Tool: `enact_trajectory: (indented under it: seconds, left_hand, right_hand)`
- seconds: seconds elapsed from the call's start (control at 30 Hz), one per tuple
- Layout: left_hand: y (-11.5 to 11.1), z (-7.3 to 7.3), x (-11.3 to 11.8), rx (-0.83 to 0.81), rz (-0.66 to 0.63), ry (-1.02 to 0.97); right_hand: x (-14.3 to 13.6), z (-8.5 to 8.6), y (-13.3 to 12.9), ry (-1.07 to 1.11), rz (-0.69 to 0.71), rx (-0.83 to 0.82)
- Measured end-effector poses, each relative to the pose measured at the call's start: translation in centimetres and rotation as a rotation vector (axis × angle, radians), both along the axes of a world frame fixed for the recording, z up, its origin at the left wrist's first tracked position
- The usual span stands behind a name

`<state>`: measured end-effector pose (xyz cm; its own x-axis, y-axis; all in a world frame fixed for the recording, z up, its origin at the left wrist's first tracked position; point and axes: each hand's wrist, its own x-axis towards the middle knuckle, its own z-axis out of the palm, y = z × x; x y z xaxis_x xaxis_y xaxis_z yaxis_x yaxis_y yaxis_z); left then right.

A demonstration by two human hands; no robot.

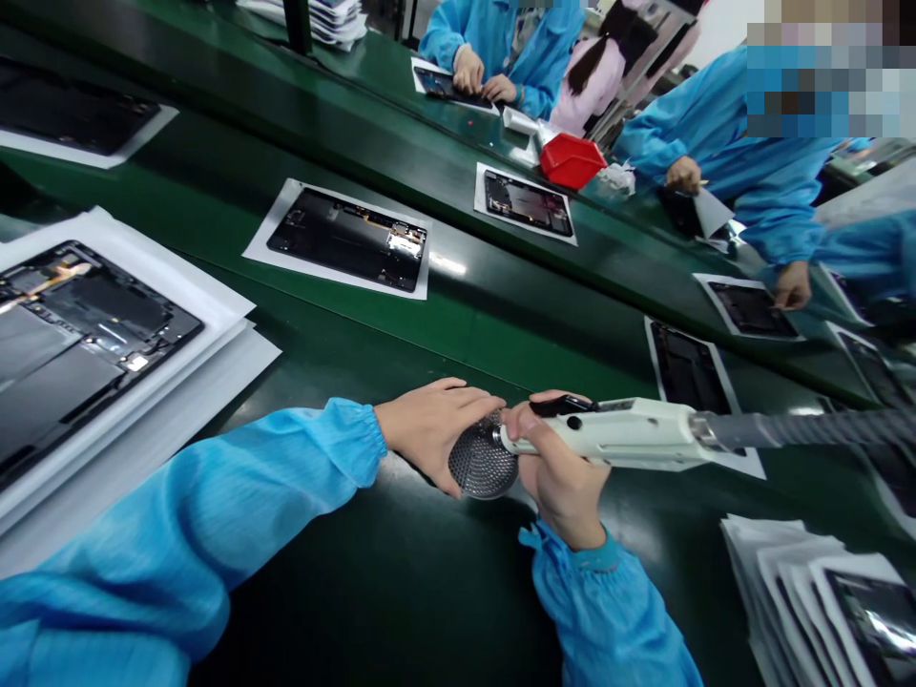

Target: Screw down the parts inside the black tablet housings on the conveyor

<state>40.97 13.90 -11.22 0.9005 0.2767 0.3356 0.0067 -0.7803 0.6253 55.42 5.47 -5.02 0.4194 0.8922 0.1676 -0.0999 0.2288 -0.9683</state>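
Observation:
In the head view, my right hand (562, 468) is wrapped round a pale electric screwdriver (636, 434) with a black lever and a grey ribbed hose running off to the right. The tool's tip points left, over a round, dark metal dish (485, 463) with a dimpled surface. My left hand (433, 426) rests against the dish's left side, its thumb and fingers round the rim. What lies under the tool's tip is too small to tell.
Opened tablets on white sheets lie on the green bench (343, 339), one (350, 239) beyond my hands. Sheet stacks stand left (236, 367) and lower right (773, 572). Across the bench are a red bin (571, 160) and people in blue sleeves (665, 124).

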Motion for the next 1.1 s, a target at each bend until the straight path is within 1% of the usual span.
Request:
enact_trajectory:
  seconds: [0.23, 0.37, 0.43, 0.53, 0.6, 0.67, 0.73, 0.77, 0.83, 0.9, 0.97, 1.0, 1.1]
  left_hand:
    - [0.0, -0.1, 0.0, 0.005, 0.002, -0.017]
    - [-0.1, -0.2, 0.1, 0.007, 0.003, -0.016]
    - [-0.1, -0.3, 0.2, 0.003, 0.005, -0.008]
    - [0.1, -0.4, -0.1, 0.002, -0.007, 0.01]
    - [0.3, 0.1, -0.5, -0.029, -0.013, 0.024]
    - [0.7, 1.2, -0.8, -0.118, 0.007, 0.078]
    - [1.1, 2.6, -0.8, -0.171, 0.095, 0.186]
    - [1.3, 3.3, -0.5, -0.147, 0.158, 0.246]
    - [1.8, 4.5, 0.8, -0.024, 0.26, 0.332]
    - [2.3, 5.1, 3.3, 0.101, 0.282, 0.37]
    - [2.8, 5.1, 6.7, 0.166, 0.249, 0.396]
    - [2.9, 5.1, 8.7, 0.193, 0.236, 0.413]
    - [3.3, 4.8, 15.2, 0.278, 0.205, 0.453]
  right_hand:
    - [0.2, -0.3, -0.1, 0.009, 0.0, 0.007]
    - [0.3, -0.4, -0.2, 0.014, 0.023, 0.012]
    - [0.2, 0.0, -0.3, 0.0, 0.04, 0.013]
    - [0.3, 1.5, -0.9, -0.03, 0.054, 0.071]
    - [0.9, 2.7, -1.7, -0.047, 0.061, 0.136]
    - [1.9, 3.7, -3.0, -0.064, 0.055, 0.17]
    - [3.1, 3.9, -4.6, -0.118, 0.041, 0.118]
    - [3.6, 3.8, -5.4, -0.16, 0.047, 0.055]
    - [4.5, 3.3, -6.6, -0.252, 0.095, -0.091]
    - [4.9, 3.0, -7.1, -0.32, 0.18, -0.201]
    - [4.9, 2.9, -7.0, -0.369, 0.258, -0.256]
    - [4.9, 3.1, -6.9, -0.392, 0.274, -0.261]
    - [5.4, 4.1, -6.4, -0.445, 0.253, -0.218]
